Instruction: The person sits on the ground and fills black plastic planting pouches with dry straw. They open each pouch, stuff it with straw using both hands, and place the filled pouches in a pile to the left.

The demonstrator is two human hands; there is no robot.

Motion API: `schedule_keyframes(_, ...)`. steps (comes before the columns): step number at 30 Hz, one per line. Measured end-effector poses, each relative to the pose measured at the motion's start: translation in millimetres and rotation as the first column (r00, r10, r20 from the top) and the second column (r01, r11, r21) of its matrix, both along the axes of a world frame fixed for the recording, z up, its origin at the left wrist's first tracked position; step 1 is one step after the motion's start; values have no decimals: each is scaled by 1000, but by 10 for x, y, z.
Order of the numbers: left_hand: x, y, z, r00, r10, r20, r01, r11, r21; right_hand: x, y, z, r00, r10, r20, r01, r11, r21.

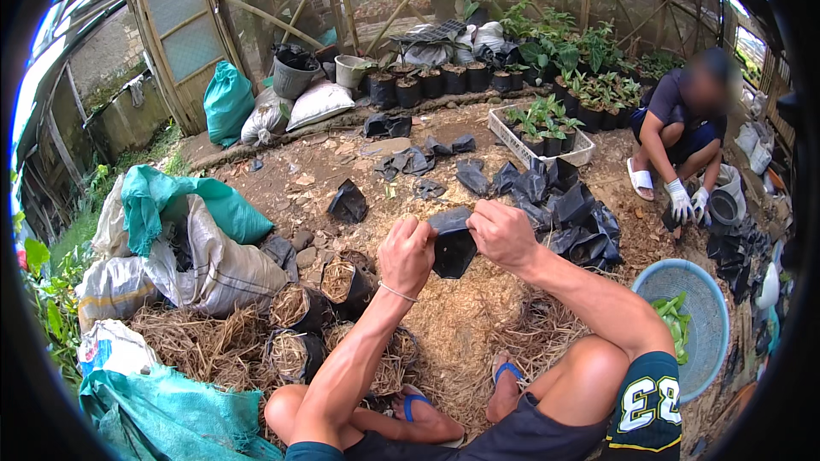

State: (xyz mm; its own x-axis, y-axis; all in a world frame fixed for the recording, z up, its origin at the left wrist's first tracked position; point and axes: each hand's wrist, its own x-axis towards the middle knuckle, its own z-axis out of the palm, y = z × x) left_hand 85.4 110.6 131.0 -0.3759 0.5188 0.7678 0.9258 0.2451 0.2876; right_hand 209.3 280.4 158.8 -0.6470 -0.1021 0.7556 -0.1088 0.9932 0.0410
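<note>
Between my two hands hangs a black plastic grow bag [453, 250], held up in front of me above the husk-strewn ground. My left hand [407, 253] pinches its left rim, and my right hand [503, 234] grips the right rim. The bag is spread somewhat, with dark inner or side faces showing; I see nothing inside it. Just right of my right hand lies a pile of empty black grow bags [570, 211]. Below and left of my left hand stand several grow bags filled with straw [291, 352].
Dry straw [198, 346] and woven sacks [218, 262] lie on my left. A blue plastic basket [721, 320] with green leaves is at right. Beyond are a white crate [509, 141] of potted plants and a crouching person [672, 115] in white gloves. A loose bag [348, 202] lies ahead.
</note>
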Motion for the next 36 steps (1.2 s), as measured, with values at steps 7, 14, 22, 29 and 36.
schedule_keyframes(7, 13, 30, 71, 997, 41, -62, -35, 995, 94, 33, -46, 86, 999, -27, -26, 26, 999, -27)
schedule_keyframes(14, -36, 11, 53, 997, -59, -56, 66, 990, 122, 48, -58, 61, 999, -40, 22, 42, 996, -74)
schedule_keyframes(22, -66, -10, 60, 987, -146, -68, 154, 978, 139, 66, -96, 30, 995, -5, 105, 12, 998, -68)
schedule_keyframes(29, -36, -25, 89, 992, -116, -57, 122, 985, 125, 45, -96, 22, 999, 43, 25, -43, 999, -3)
schedule_keyframes(36, -33, -26, 128, 998, -12, -54, 21, 986, 164, 19, -25, 13, 999, -6, -47, 6, 1000, 8)
